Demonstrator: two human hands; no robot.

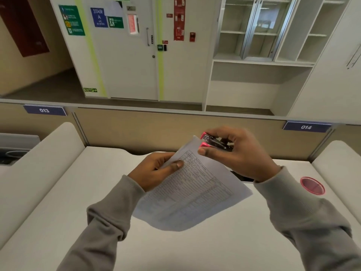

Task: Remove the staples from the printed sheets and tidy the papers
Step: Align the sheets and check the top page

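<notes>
above a white desk [214, 247], the left hand [156, 173] pinches the printed sheets [193, 194] near their top corner while the right hand [234, 151] clamps a pink staple remover [212, 143] there; the pull looks underway, tidying apparently not yet done.

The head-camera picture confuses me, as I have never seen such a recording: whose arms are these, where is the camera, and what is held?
There is no machine here. A person wears a wide-angle camera on the head, looking forward and down, so the grey-sleeved arms are their own. The left hand pinches printed sheets near their top corner, above a white desk. The right hand grips a pink staple remover at that corner. A round pink object lies on the desk at right; I cannot tell what it is.
</notes>
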